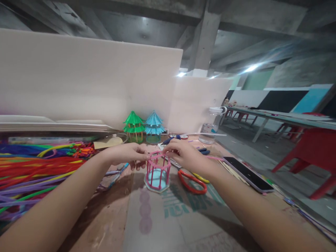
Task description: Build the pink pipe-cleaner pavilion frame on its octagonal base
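Both hands on the pink frame (158, 171): left hand (126, 154) and right hand (184, 156) pinch its top ring, fingers closed tight; an uneven pull could buckle the thin posts.

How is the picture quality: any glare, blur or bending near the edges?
Head view: a ceiling light flares white at upper right; the pipe cleaners at the left edge look stretched and soft; the pink frame, pinched by the left hand and right hand, is fairly sharp.
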`<state>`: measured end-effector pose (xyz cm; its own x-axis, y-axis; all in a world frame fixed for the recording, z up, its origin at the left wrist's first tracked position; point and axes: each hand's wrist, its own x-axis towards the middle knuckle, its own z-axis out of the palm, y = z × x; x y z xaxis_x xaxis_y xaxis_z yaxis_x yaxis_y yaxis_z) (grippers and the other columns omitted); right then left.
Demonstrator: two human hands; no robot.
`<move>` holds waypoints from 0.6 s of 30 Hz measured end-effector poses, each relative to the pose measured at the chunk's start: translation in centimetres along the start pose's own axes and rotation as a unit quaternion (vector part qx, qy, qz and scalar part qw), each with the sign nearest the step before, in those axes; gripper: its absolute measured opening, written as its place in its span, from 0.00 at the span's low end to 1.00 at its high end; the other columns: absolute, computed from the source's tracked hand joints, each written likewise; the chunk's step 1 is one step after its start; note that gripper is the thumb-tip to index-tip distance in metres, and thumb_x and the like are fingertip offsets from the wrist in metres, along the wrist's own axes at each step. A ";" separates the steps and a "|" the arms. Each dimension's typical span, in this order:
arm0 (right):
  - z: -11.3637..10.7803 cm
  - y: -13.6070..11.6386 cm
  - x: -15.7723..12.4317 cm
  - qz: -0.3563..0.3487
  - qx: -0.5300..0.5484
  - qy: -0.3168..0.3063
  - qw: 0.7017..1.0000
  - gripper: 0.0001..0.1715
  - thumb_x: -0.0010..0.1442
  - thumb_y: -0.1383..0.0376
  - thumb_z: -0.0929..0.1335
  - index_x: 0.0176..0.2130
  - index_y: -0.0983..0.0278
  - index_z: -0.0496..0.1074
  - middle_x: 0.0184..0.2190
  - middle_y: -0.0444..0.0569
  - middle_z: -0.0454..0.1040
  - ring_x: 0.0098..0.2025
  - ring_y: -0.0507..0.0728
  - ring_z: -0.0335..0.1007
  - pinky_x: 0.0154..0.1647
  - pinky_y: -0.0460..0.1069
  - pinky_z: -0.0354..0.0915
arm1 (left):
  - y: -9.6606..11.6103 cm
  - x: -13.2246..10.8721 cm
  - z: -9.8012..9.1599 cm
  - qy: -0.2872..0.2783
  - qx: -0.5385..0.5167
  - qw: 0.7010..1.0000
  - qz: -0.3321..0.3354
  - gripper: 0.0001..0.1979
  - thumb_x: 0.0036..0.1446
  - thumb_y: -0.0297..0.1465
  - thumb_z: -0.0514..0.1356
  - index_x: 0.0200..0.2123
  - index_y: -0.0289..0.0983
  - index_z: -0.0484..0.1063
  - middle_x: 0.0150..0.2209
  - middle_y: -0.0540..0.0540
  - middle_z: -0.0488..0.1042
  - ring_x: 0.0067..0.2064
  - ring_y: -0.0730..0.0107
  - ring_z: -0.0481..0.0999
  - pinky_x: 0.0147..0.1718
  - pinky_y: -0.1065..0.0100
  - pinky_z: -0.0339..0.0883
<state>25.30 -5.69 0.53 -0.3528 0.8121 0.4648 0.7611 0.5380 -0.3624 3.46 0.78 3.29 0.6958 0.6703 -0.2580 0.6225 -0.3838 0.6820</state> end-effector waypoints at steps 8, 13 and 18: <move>-2.3 1.3 0.0 0.027 0.007 -0.072 0.997 0.08 0.58 0.75 0.67 0.34 0.65 0.76 0.31 0.46 0.76 0.33 0.51 0.69 0.33 0.45 0.61 | -0.8 0.4 -0.2 -0.012 -0.013 1.000 0.000 0.21 0.48 0.51 0.62 0.26 0.38 0.71 0.21 0.52 0.71 0.23 0.72 0.72 0.26 0.71 0.64; -2.4 1.2 -0.1 0.010 -0.018 -0.098 0.995 0.10 0.58 0.76 0.66 0.35 0.65 0.76 0.34 0.47 0.77 0.36 0.52 0.70 0.35 0.46 0.61 | -1.0 0.4 -0.3 -0.021 -0.024 0.999 0.001 0.21 0.49 0.51 0.62 0.26 0.37 0.72 0.21 0.52 0.71 0.22 0.72 0.72 0.25 0.70 0.63; -2.4 0.8 -0.2 0.017 -0.020 -0.094 0.995 0.06 0.58 0.73 0.68 0.35 0.65 0.76 0.31 0.46 0.76 0.33 0.52 0.69 0.33 0.46 0.60 | -0.9 0.3 -0.3 -0.017 -0.022 1.000 0.005 0.22 0.48 0.52 0.62 0.26 0.37 0.72 0.21 0.52 0.72 0.21 0.74 0.70 0.23 0.72 0.62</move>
<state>27.26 -5.94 2.09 -0.4186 0.8601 0.2916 0.7940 0.5025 -0.3423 3.03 1.54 2.82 0.7140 0.6446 -0.2734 0.5995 -0.3612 0.7142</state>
